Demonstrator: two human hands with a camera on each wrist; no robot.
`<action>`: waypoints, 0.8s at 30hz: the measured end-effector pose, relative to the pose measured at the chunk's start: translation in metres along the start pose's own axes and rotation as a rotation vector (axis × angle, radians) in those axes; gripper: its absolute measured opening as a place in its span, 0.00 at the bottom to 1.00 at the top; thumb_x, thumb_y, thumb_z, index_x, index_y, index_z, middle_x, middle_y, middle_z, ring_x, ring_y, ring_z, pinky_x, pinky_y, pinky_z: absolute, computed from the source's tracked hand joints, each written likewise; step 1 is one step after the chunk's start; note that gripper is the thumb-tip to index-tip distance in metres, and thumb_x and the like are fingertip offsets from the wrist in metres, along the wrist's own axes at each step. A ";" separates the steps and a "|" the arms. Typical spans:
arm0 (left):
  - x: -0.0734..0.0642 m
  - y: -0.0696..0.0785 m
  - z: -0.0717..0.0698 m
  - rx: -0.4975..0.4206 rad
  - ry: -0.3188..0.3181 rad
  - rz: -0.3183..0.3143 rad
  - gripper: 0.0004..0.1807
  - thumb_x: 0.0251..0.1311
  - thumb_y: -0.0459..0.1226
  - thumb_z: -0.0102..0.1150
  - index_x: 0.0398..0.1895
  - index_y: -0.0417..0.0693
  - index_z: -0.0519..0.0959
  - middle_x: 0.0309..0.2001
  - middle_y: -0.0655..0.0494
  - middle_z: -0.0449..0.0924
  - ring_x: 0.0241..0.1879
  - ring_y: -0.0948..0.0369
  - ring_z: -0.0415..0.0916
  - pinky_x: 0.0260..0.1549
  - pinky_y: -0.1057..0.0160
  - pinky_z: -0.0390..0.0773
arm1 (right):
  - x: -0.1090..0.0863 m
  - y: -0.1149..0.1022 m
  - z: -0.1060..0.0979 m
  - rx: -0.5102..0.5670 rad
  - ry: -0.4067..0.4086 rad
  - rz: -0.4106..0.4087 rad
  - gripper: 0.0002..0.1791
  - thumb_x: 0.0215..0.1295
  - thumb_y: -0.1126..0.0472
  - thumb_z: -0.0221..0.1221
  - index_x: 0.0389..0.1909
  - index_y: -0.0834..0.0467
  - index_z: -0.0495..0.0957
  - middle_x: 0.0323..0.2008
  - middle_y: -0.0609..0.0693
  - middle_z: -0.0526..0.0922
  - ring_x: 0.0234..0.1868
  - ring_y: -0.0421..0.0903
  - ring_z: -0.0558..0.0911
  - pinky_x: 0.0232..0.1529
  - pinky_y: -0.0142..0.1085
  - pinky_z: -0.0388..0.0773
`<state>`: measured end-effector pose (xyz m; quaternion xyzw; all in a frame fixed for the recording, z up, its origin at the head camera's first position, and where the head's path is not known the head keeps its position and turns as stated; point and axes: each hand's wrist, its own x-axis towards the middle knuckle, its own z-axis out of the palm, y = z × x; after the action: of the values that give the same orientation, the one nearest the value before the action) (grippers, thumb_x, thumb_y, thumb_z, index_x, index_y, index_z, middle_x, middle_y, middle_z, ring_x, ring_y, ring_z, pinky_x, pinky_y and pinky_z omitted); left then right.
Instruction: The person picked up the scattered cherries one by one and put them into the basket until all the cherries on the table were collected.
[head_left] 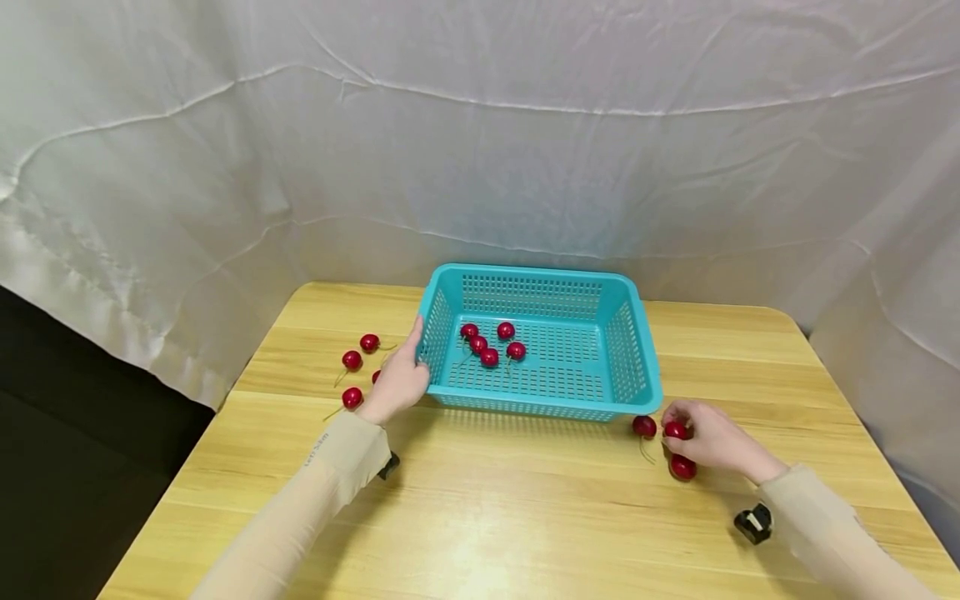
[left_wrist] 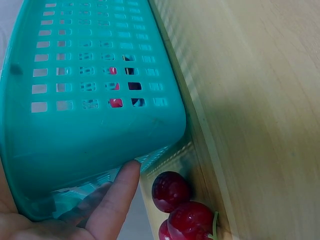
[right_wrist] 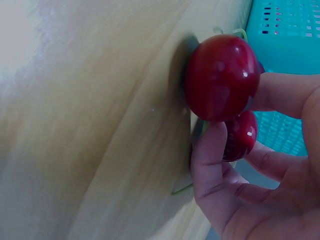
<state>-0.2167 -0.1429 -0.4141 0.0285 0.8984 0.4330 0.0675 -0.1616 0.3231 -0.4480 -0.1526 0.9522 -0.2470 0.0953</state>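
Presently, right hand (head_left: 712,437): thumb and fingertips pinch a red cherry (head_left: 675,430) above the right part of the counter (head_left: 480,508).
Left hand (head_left: 401,382): holds the left end of the blue basket (head_left: 543,407) by its rim.
Basket cherries (head_left: 489,357): five, grouped toward the left on its floor.
Right-side cherries (head_left: 644,427): one just beside the basket's near right corner, another nearer, by the right hand.
Left-side cherries (head_left: 352,397): four, one partly hidden by the left hand.
Far side: pale cloth (head_left: 525,167).
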 end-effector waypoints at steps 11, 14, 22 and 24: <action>0.000 0.000 0.000 -0.061 -0.028 -0.013 0.45 0.68 0.31 0.40 0.82 0.64 0.34 0.83 0.48 0.43 0.79 0.43 0.51 0.73 0.38 0.59 | -0.005 -0.003 -0.010 0.056 -0.008 0.023 0.08 0.58 0.65 0.65 0.37 0.60 0.78 0.32 0.48 0.81 0.31 0.40 0.76 0.31 0.30 0.73; 0.001 0.000 -0.002 -0.084 -0.042 -0.022 0.44 0.69 0.32 0.40 0.83 0.65 0.34 0.83 0.47 0.43 0.78 0.42 0.53 0.72 0.36 0.60 | -0.005 -0.004 -0.012 0.065 0.006 0.017 0.08 0.57 0.66 0.65 0.37 0.60 0.78 0.33 0.48 0.82 0.32 0.40 0.77 0.32 0.30 0.75; 0.004 0.005 -0.009 -0.091 -0.047 -0.039 0.42 0.71 0.36 0.43 0.83 0.59 0.38 0.81 0.42 0.48 0.77 0.41 0.56 0.71 0.36 0.62 | -0.008 -0.008 -0.029 0.058 0.092 -0.049 0.07 0.60 0.66 0.65 0.38 0.63 0.80 0.35 0.51 0.84 0.34 0.36 0.79 0.35 0.29 0.80; 0.006 0.007 -0.010 -0.088 -0.045 -0.043 0.41 0.71 0.36 0.43 0.83 0.58 0.39 0.81 0.41 0.49 0.76 0.41 0.57 0.71 0.36 0.62 | -0.009 -0.011 -0.036 0.040 0.113 -0.058 0.08 0.61 0.66 0.65 0.39 0.64 0.80 0.35 0.51 0.84 0.35 0.35 0.78 0.36 0.30 0.80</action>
<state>-0.2242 -0.1457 -0.4027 0.0157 0.8771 0.4700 0.0982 -0.1598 0.3330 -0.4105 -0.1639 0.9461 -0.2769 0.0374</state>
